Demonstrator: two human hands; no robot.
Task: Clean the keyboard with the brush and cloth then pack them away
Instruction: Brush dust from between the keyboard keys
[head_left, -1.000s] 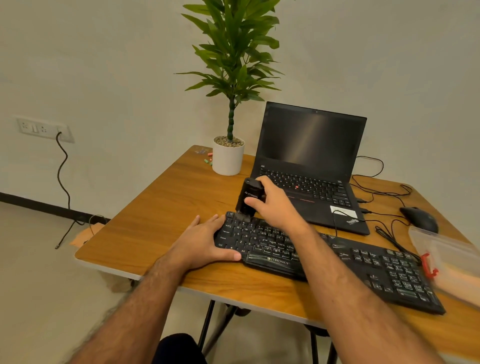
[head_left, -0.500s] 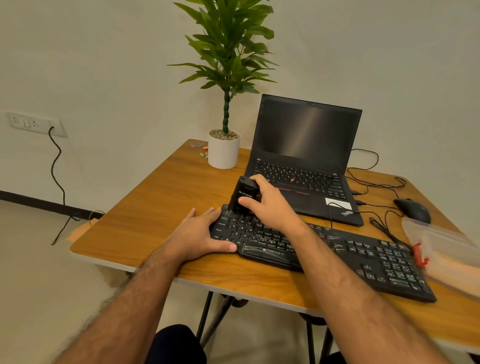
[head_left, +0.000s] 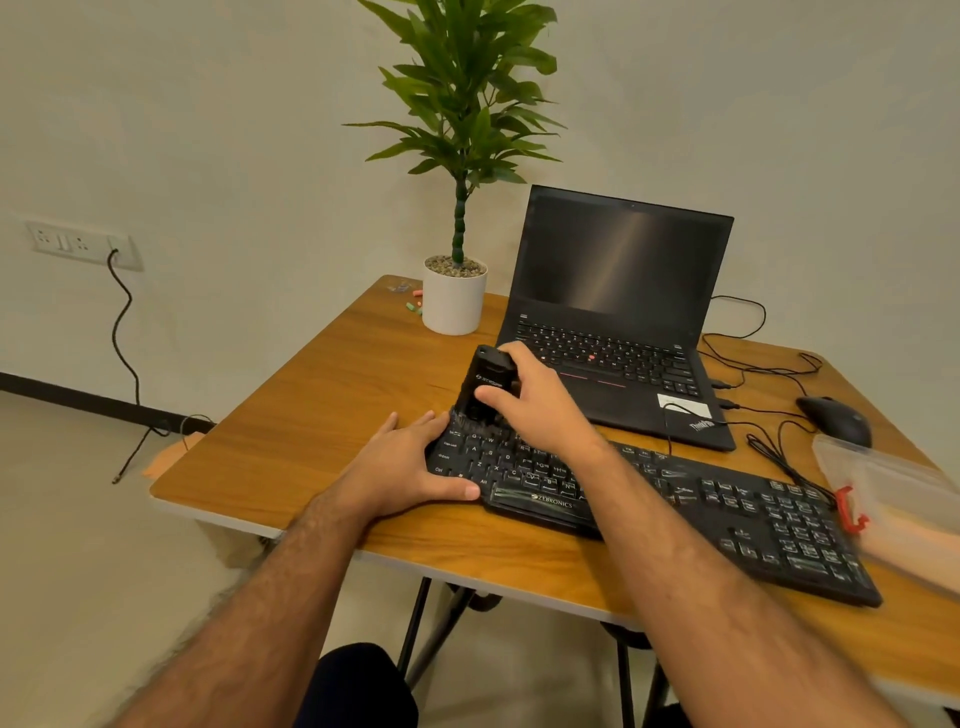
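Pale plaster wall backs a wooden worktop (head_left: 311, 415) carrying an open black laptop (head_left: 618, 322), a white-potted green plant (head_left: 454, 299), a black mouse (head_left: 836, 418) and a clear plastic box with a red clip (head_left: 893, 483). On the long black keyboard (head_left: 675, 499) lying along the near edge, the left hand (head_left: 402, 467) lies flat with relaxed fingers over its left end, while the right hand (head_left: 535, 405) grips a chunky black brush (head_left: 483, 384) standing upright with its bristles on the upper-left keys.
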